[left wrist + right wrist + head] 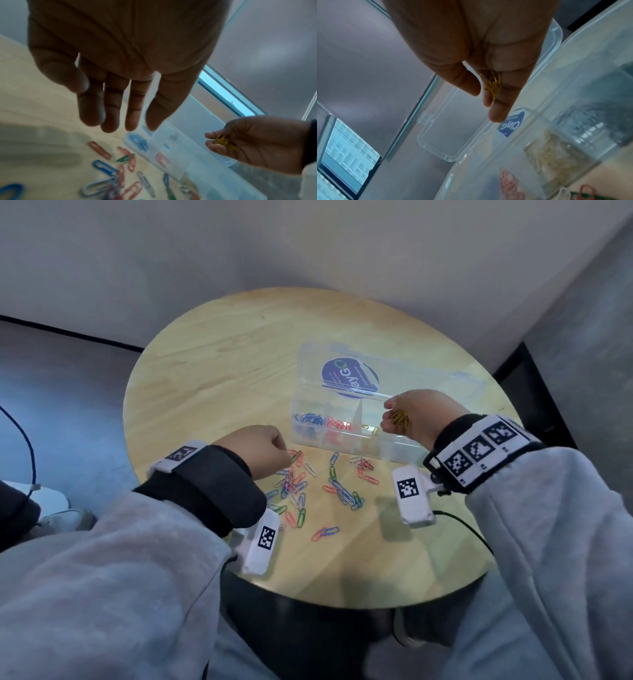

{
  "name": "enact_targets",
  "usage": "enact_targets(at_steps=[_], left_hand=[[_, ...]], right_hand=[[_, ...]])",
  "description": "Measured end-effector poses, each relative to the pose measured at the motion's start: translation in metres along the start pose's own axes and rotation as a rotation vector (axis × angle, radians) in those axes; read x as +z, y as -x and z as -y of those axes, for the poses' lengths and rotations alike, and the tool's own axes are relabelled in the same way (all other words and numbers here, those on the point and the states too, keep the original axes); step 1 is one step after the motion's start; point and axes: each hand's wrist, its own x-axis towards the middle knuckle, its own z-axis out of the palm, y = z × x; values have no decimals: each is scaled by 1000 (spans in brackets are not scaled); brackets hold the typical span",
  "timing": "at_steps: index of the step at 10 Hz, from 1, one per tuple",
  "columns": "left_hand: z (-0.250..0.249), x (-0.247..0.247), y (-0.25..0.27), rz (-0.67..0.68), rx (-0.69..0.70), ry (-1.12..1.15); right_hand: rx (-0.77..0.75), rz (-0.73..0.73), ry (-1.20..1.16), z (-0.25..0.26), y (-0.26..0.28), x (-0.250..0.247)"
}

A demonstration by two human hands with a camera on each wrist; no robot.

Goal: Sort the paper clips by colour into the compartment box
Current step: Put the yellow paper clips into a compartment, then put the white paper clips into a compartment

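A clear compartment box (342, 447) stands open on the round wooden table (222, 371), its lid (394, 364) lying flat behind it. Blue clips (310, 419), red clips (339, 424) and a few yellow ones (370, 429) lie in separate compartments. My right hand (394, 416) hovers over the box and pinches a bunch of yellow paper clips (400, 418), also seen in the right wrist view (493, 83). My left hand (284, 457) hangs over the loose mixed clips (301, 487). Its fingers (116, 121) are relaxed and hold nothing.
Loose clips of several colours spread across the table in front of the box. White wrist cameras (412, 494) (262, 542) hang below both wrists. A black cable (462, 525) runs off the table's right edge. A wall stands right behind the table.
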Motion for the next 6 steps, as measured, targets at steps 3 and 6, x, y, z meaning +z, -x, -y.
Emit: enact_targets(at_steps=[3,6], left_hand=[[1,9,4,31,16,-235],[0,24,-5,38,-4,-300]], right_hand=[[-183,69,613,-8,15,6],[-517,324,845,-23,58,29]])
